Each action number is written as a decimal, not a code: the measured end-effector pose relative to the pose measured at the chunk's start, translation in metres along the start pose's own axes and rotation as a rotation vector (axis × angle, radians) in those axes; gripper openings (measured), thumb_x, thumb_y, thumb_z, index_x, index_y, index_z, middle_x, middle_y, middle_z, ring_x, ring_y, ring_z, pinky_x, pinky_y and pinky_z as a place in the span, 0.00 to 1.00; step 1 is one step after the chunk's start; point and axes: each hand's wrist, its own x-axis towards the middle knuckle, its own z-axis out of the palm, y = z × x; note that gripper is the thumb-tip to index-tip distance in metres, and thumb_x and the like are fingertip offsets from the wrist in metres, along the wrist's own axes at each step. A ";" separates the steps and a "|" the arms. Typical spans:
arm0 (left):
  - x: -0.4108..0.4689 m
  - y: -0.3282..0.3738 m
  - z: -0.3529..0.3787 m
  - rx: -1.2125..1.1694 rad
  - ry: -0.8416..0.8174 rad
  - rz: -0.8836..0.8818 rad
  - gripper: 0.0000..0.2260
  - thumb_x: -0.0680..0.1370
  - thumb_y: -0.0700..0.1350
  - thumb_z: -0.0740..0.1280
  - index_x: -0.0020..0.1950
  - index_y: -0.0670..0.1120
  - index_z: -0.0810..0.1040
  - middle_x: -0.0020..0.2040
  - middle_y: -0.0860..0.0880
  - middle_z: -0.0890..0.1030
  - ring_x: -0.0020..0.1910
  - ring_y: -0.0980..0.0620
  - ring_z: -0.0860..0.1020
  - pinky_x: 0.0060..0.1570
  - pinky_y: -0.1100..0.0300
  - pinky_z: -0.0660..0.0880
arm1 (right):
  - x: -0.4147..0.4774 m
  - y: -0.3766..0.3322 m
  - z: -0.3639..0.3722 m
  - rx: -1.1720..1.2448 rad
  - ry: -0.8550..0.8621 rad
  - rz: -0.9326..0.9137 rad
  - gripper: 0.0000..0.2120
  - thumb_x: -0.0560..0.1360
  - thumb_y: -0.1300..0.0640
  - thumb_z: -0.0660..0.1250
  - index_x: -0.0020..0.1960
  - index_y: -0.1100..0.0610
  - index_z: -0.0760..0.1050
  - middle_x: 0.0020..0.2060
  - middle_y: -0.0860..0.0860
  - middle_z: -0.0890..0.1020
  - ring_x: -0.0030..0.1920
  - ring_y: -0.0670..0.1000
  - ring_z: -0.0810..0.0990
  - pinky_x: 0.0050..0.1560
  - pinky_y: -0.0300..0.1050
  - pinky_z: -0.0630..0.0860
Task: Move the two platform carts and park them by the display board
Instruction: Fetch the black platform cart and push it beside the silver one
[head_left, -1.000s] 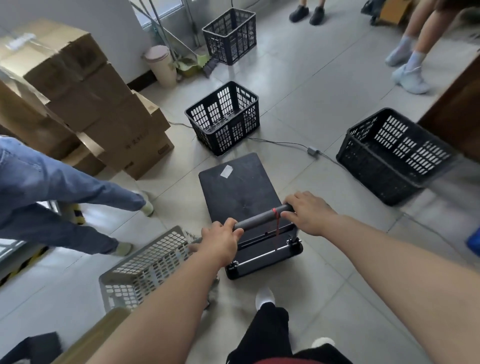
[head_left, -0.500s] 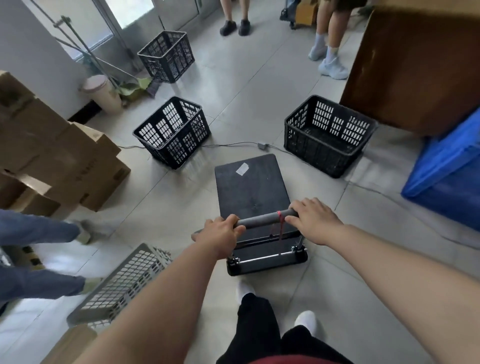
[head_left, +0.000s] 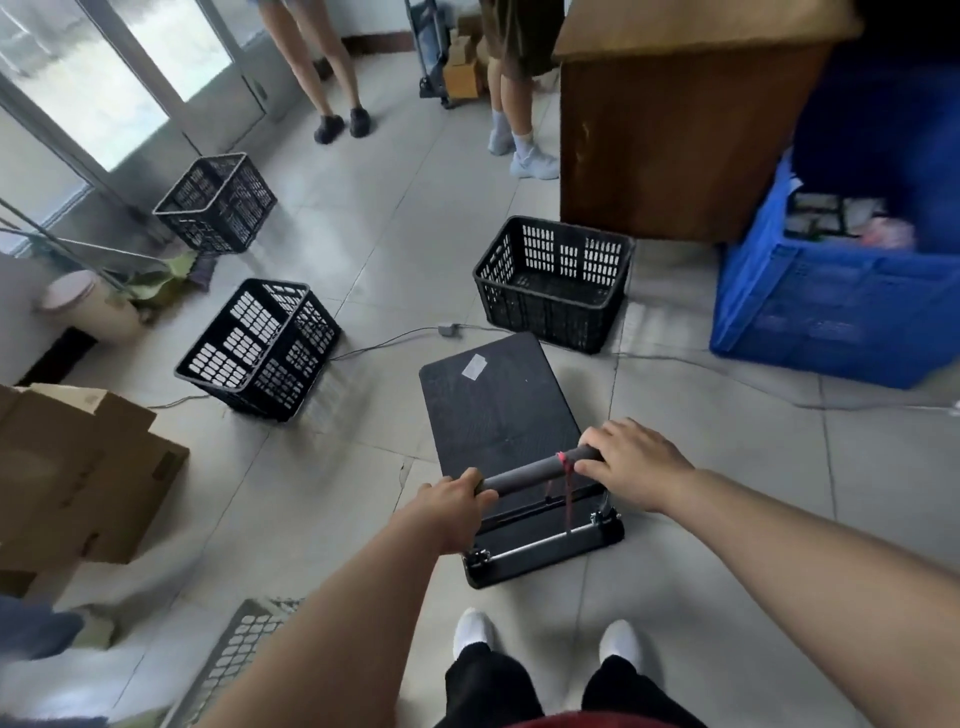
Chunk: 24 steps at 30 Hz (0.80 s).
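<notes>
A black platform cart stands on the tiled floor in front of my feet, its flat deck bare except for a small white sticker. Its grey padded handle bar carries a red string near the right end. My left hand grips the bar's left end and my right hand wraps the right end. A second upright trolley with cardboard boxes stands far back near two people. No display board is visible.
Black crates sit ahead: one at right, one at left, one farther by the glass door. A cable crosses the floor before the cart. A brown cabinet, a blue crate, cardboard boxes and a grey crate flank me.
The view has swung to the right and the cart's front has turned with it toward the gap between the black crates. Both hands keep their hold on the handle.
</notes>
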 end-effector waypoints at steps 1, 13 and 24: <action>0.002 0.001 -0.003 0.019 -0.004 0.037 0.14 0.80 0.58 0.51 0.55 0.50 0.66 0.55 0.43 0.76 0.53 0.41 0.72 0.51 0.48 0.68 | -0.002 0.000 0.000 0.002 0.003 0.017 0.13 0.77 0.42 0.58 0.54 0.49 0.71 0.52 0.49 0.75 0.58 0.52 0.70 0.55 0.47 0.66; 0.028 -0.028 -0.030 0.263 -0.090 0.347 0.16 0.81 0.57 0.50 0.58 0.47 0.67 0.53 0.42 0.77 0.51 0.42 0.75 0.48 0.50 0.69 | -0.034 -0.046 0.031 0.116 0.052 0.325 0.14 0.76 0.41 0.58 0.55 0.48 0.71 0.48 0.47 0.74 0.57 0.52 0.70 0.55 0.49 0.67; 0.037 -0.018 -0.053 0.494 -0.116 0.485 0.17 0.81 0.57 0.51 0.60 0.49 0.70 0.58 0.44 0.78 0.56 0.43 0.75 0.49 0.51 0.69 | -0.068 -0.071 0.062 0.131 0.160 0.513 0.18 0.76 0.39 0.56 0.57 0.49 0.72 0.52 0.50 0.78 0.57 0.54 0.72 0.53 0.49 0.67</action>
